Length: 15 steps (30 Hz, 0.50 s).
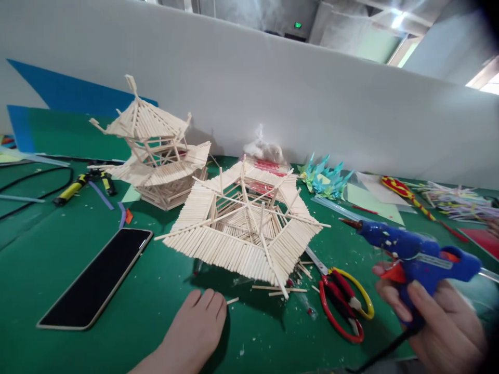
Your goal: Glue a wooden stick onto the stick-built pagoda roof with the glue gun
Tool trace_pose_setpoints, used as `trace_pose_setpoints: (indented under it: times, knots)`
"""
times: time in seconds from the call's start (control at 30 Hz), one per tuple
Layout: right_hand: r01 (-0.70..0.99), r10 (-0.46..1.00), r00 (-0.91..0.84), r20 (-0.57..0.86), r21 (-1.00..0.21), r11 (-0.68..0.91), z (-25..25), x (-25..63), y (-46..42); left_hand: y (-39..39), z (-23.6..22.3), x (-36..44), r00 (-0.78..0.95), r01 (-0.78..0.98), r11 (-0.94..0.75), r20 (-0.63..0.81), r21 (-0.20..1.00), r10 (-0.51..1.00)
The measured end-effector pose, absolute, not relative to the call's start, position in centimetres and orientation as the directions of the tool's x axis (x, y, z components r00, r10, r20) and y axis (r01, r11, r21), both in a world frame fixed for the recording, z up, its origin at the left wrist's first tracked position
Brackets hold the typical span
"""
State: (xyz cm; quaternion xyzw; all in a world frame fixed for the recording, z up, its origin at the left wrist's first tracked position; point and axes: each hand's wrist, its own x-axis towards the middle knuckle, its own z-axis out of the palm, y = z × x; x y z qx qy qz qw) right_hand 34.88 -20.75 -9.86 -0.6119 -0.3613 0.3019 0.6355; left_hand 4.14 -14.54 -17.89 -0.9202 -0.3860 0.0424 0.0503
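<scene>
My right hand [436, 317] grips a blue hot glue gun [421, 254] by its handle, fingers at the orange trigger, the nozzle pointing left. My left hand [202, 322] rests low over the green table with its fingers curled down. The end of a short wooden stick [233, 301] pokes out beside those fingers; the grip itself is hidden. Just beyond stands a model pavilion section [234, 254] of thin wooden sticks, its sloping roof panels in a ring with bare crossing sticks over the open middle. The glue gun's nozzle is apart from it, on the right.
A finished-looking two-tiered stick pavilion [156, 161] stands back left. Scissors [343, 301] with red and yellow handles lie between the model and the glue gun. A phone [101, 278] and yellow-black pliers [74, 188] are at left. Turquoise folded paper [325, 176] sits behind, before a white partition [234, 78].
</scene>
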Motion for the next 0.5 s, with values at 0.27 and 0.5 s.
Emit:
trace_pose_setpoints:
  times: [0.27,0.5]
  knots:
    - [-0.038,0.862,0.508,-0.012,-0.999,0.009,-11.7,34.9,-22.3,-12.7,-17.5,5.3,0.684,0.712,-0.692,-0.107,-0.120,0.722]
    - [0.014,0.859,0.512,0.019,-1.000,0.014,-11.8,35.1,-22.3,-14.1,-14.8,3.4,0.633,0.773,-0.631,-0.151,0.068,0.760]
